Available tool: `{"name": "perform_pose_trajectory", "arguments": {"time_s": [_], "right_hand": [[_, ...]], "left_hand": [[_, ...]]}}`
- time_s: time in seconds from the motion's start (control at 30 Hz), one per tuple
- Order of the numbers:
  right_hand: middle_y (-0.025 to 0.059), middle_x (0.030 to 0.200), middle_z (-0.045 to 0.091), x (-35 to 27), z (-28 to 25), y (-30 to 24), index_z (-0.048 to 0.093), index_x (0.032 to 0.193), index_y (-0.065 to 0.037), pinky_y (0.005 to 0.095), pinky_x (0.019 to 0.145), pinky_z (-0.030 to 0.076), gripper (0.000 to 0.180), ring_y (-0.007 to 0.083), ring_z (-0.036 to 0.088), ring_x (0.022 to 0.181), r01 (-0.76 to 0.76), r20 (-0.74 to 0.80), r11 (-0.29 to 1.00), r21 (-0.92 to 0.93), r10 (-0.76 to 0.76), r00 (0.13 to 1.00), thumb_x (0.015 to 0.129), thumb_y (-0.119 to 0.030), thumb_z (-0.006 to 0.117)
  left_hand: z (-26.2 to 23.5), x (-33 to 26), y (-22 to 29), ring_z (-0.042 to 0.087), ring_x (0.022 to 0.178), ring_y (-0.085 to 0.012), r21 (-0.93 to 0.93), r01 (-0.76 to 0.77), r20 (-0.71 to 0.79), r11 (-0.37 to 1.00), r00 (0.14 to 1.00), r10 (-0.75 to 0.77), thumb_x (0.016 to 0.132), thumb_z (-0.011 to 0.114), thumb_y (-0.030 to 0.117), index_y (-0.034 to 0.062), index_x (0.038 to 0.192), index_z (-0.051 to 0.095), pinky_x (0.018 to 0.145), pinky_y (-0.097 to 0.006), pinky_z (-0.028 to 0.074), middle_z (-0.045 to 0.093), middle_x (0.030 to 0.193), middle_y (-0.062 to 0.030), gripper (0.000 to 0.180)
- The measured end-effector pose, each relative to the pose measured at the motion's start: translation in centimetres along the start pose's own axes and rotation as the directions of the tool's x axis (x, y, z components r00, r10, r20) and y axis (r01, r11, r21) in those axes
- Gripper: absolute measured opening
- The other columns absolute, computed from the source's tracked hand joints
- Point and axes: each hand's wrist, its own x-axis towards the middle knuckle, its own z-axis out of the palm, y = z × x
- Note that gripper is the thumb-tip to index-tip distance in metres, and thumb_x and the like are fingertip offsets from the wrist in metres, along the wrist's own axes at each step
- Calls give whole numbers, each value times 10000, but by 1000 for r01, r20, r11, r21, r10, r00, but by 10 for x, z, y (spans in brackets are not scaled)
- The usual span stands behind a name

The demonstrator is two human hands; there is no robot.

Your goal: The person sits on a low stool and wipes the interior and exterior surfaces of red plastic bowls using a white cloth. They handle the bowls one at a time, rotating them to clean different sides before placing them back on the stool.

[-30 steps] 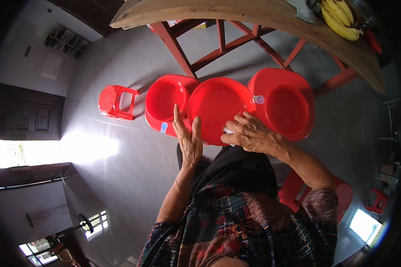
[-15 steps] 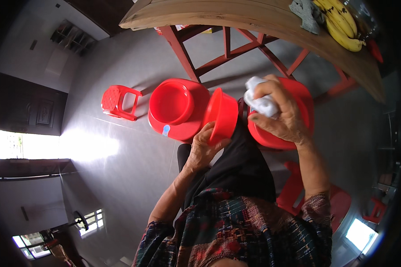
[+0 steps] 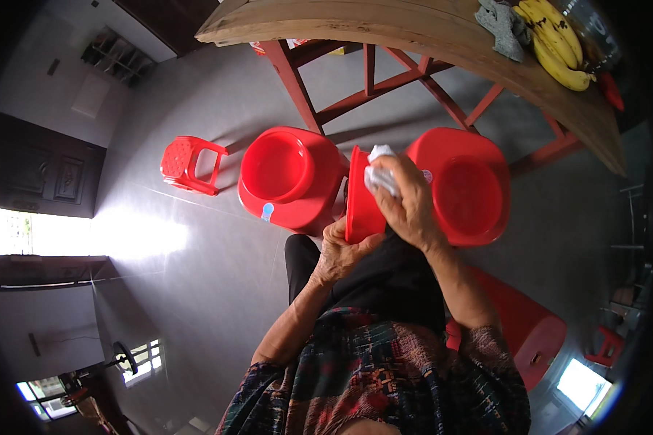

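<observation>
My left hand (image 3: pixel 339 254) is closed on the lower edge of a red plastic bowl (image 3: pixel 361 210), which is tipped on its side above my lap with its rim toward the left. A crumpled white cloth (image 3: pixel 382 180) is bunched in the fingers of my right hand (image 3: pixel 411 214) and lies against the bowl's outer wall. To the left, another red bowl (image 3: pixel 274 174) rests on a red stool (image 3: pixel 328 170). At the right is a second red stool (image 3: pixel 486 148) with a round red shape (image 3: pixel 469 194) on its top; I cannot tell whether that is a bowl.
A wooden table (image 3: pixel 341 25) on red legs stands ahead, with bananas (image 3: pixel 555 43) and a grey cloth (image 3: pixel 502 29) at its right end. A small red stool (image 3: pixel 181 163) is on the floor at left. Another red seat (image 3: pixel 533 341) is behind my right arm.
My right hand has moved left with the white cloth, from over the right stool onto the bowl. The held bowl has turned, so its inside no longer shows.
</observation>
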Motion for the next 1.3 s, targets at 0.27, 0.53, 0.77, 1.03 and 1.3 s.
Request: {"name": "perform_pose_trajectory", "arguments": {"time_s": [0.27, 0.53, 0.77, 1.03, 1.3], "right_hand": [[170, 902, 624, 8, -2, -5, 513, 1107, -21, 408, 745, 492, 343, 359, 618, 829, -58, 67, 998, 4, 58, 996, 819, -141, 655], [143, 1088, 564, -37, 18, -30, 526, 1114, -51, 443, 943, 403, 434, 339, 525, 1084, 268, 206, 959, -96, -245, 948, 710, -81, 681], [153, 990, 549, 1, -7, -6, 492, 1036, -54, 373, 803, 462, 237, 311, 558, 907, -161, 173, 967, 199, 127, 977, 841, -148, 589], [43, 833, 565, 16, -35, 43, 518, 1010, -58, 288, 664, 479, 266, 118, 550, 751, -525, 555, 701, 483, 218, 803, 753, -117, 556], [84, 974, 546, 1, -3, 15, 524, 1000, -68, 394, 925, 387, 350, 276, 525, 988, 3, 525, 1000, 10, -8, 851, 683, -83, 670]], "left_hand": [[-1, -3, -1, 565, 806, -41, -5, 27, -4, 1000, 1000, -27, 766, 757, 76, 27, 991, 660, 742, -243, 489, 660, 878, 31, 251], [-15, -6, -18, 579, 868, -58, -136, -17, 5, 991, 1000, 18, 788, 735, 78, 35, 1005, 644, 774, -257, 498, 658, 934, 18, 239], [-4, -13, -8, 538, 748, -24, -5, 72, 36, 997, 997, -72, 759, 717, 33, 35, 913, 664, 671, -228, 473, 625, 794, 58, 163], [-3, -20, -22, 561, 731, -49, 140, -38, 132, 989, 991, 20, 727, 740, 33, 20, 913, 650, 673, -236, 477, 634, 782, 14, 207], [-1, -4, 2, 596, 792, -86, 81, 187, 96, 979, 976, -195, 723, 763, 59, 8, 1080, 577, 725, -263, 507, 647, 898, -12, 405]]}}
